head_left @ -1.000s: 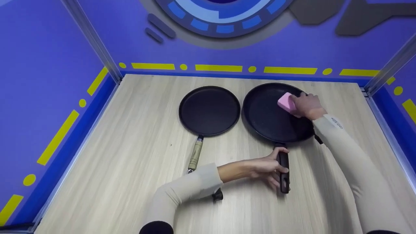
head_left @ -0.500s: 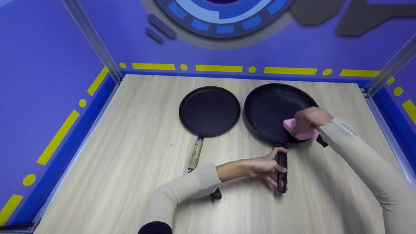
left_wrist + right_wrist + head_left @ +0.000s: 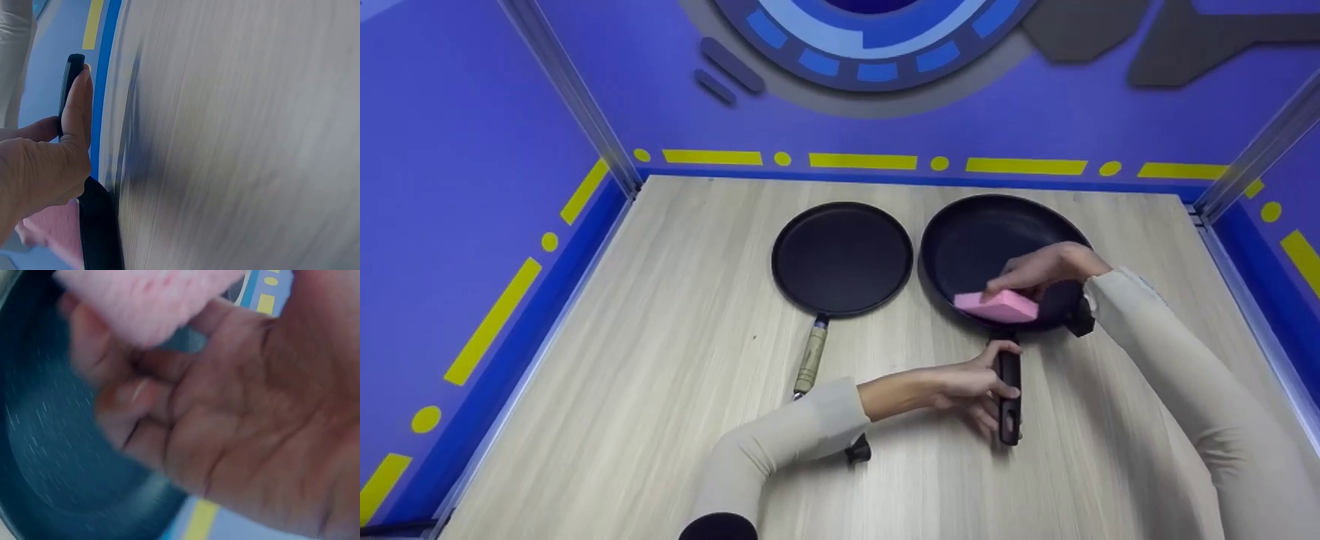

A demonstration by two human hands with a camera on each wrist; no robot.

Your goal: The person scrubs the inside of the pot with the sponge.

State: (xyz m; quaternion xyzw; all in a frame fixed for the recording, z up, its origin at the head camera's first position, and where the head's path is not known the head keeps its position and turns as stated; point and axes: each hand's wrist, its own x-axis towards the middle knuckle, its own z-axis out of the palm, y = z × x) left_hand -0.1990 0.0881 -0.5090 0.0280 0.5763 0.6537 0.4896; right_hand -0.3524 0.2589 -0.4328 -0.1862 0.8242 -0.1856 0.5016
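Note:
A large black frying pan [image 3: 986, 240] lies on the right of the table, its handle [image 3: 1009, 405] toward the person. My left hand [image 3: 971, 382] grips that handle, thumb on top and fingers around the far side; the left wrist view shows the handle between thumb and fingers. Over the near part of the pan, my right hand [image 3: 1039, 271] pinches a pink sponge [image 3: 997, 306] against the inner wall. The right wrist view shows the sponge [image 3: 152, 304] held by curled fingers, with fine pale scratches or streaks on the pan's dark surface [image 3: 56, 439].
A smaller flat black pan [image 3: 842, 259] with a patterned greenish handle [image 3: 810, 356] lies to the left, close to the frying pan's rim. My left forearm crosses the end of that handle. Blue-purple panels [image 3: 840, 135] wall the wooden table [image 3: 660, 337] at the back and sides.
My right hand has swept the sponge from the pan's upper right down to the lower right, then left along the near edge. My left hand stays on the handle.

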